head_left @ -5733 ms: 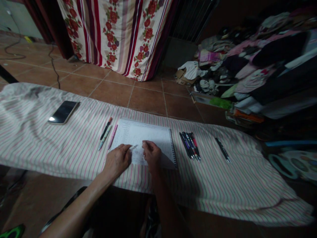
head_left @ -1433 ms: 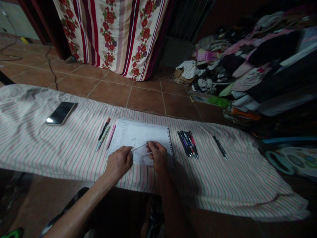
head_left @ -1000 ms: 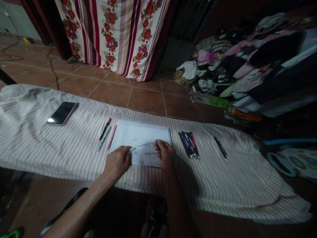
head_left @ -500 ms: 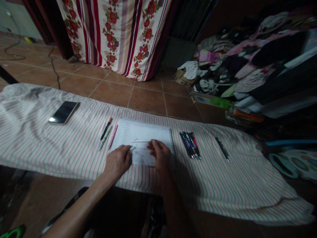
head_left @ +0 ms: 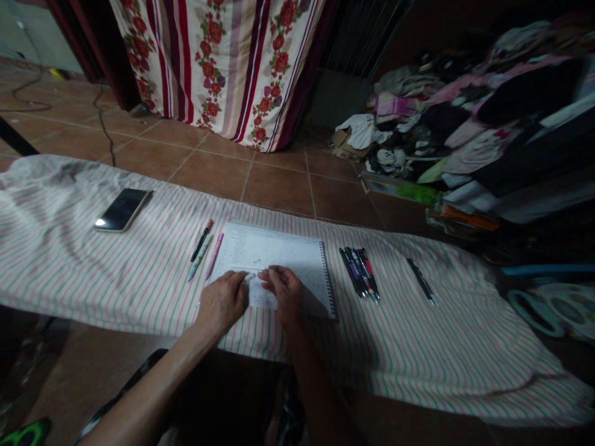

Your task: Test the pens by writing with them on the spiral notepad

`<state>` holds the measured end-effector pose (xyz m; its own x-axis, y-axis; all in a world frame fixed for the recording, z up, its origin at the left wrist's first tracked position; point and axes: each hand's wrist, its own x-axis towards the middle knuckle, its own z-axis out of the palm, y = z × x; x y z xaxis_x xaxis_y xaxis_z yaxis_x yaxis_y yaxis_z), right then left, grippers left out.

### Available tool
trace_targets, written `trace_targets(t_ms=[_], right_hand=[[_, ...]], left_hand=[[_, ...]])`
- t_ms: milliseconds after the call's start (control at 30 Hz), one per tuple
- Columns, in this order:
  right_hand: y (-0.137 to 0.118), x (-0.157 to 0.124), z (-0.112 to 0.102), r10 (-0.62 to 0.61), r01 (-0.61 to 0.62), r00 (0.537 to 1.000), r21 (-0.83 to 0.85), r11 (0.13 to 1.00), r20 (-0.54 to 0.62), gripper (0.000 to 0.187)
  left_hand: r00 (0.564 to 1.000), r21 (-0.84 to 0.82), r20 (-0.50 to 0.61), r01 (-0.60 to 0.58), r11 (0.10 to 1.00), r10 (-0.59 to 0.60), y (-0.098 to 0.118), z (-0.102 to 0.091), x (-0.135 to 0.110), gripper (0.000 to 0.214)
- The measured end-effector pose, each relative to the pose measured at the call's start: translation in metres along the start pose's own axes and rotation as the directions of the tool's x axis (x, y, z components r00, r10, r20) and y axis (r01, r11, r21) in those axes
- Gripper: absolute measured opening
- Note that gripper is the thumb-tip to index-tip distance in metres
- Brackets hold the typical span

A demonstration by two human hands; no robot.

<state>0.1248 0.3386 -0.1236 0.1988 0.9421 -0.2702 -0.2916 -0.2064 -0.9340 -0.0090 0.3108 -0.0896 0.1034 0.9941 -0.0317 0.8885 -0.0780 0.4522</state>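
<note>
A spiral notebook [head_left: 288,244] with writing on its page lies open on the cloth-covered table. My right hand [head_left: 284,292] is over its middle, pinching a thin white stick [head_left: 244,268] that looks like a pen refill and points left. Beside it, my left hand [head_left: 224,300] rests at the notebook's lower left, fingers closed on a small pale piece [head_left: 251,276] too blurred to name. Left of the notebook lie a pink pen [head_left: 214,256], a pale green patterned pen [head_left: 199,257] and a black pen with an orange end [head_left: 202,240].
Several pens [head_left: 359,274] lie bunched right of the notebook, and one black pen [head_left: 422,282] sits farther right. A phone [head_left: 122,210] is on the left of the striped cloth [head_left: 418,353]. Beyond the table are a floral curtain [head_left: 218,68] and piled clothes [head_left: 446,118].
My right hand has moved left with the thin white stick, whose far end now passes above my left hand's fingers. My left hand has stayed almost in place.
</note>
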Motion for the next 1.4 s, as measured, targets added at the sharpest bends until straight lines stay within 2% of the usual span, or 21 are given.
trace_targets(t_ms=[333, 667, 1400], right_hand=[[-0.001, 0.001, -0.004, 0.046, -0.047, 0.999, -0.081, 0.996, -0.016, 0.024], [0.004, 0.005, -0.006, 0.079, -0.079, 0.997, -0.086, 0.993, 0.001, 0.026], [0.0, 0.002, -0.006, 0.069, -0.068, 0.998, -0.136, 0.988, 0.001, 0.024]], left_hand=[[0.999, -0.02, -0.048, -0.023, 1.0, 0.022, -0.005, 0.005, 0.002, 0.03], [0.993, -0.063, -0.103, -0.064, 0.996, 0.057, -0.008, 0.011, 0.004, 0.028], [0.993, -0.064, -0.098, -0.065, 0.996, 0.059, -0.007, 0.008, 0.003, 0.029]])
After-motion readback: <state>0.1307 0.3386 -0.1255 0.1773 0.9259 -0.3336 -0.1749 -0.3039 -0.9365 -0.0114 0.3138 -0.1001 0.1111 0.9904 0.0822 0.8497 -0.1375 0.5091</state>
